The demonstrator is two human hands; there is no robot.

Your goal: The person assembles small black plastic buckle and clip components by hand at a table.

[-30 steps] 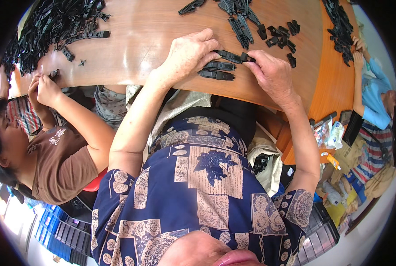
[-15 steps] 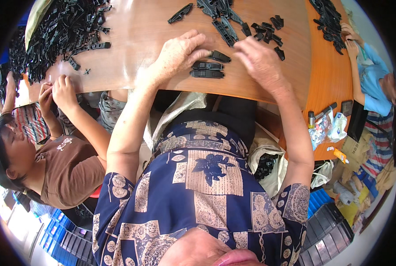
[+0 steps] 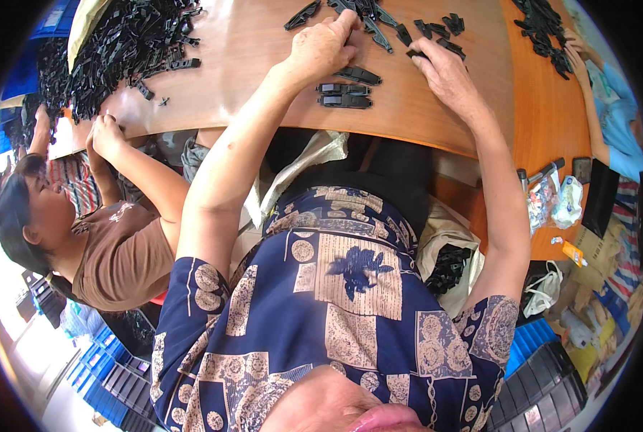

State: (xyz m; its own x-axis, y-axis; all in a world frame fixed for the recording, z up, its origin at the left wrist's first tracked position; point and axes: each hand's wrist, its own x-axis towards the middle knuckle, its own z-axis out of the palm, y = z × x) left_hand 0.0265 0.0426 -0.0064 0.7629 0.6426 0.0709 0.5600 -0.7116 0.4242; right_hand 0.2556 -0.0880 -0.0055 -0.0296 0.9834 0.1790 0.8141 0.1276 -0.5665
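My left hand (image 3: 323, 47) reaches to a loose pile of long black plastic parts (image 3: 380, 32). Its fingers are curled at the pile's left edge, and whatever they grip is hidden. My right hand (image 3: 445, 78) bends over the small black plastic pieces (image 3: 452, 24), its thumb and fingertips closed at one small dark piece (image 3: 414, 52). Between my forearms, near the table edge, two long black parts (image 3: 344, 101) lie side by side. Another long part (image 3: 359, 75) rests slightly askew just beyond them.
One long black part (image 3: 302, 14) lies apart at the far side. A big heap of black parts (image 3: 131, 50) covers the table's left, beside a person in brown (image 3: 123, 252). More parts (image 3: 541, 32) lie at right near another person's hands. Plastic bags (image 3: 568, 201) sit on the right table.
My left hand has moved away from the laid-out parts to the far pile. My right hand has come to the small pieces. The camera view has shifted slightly.
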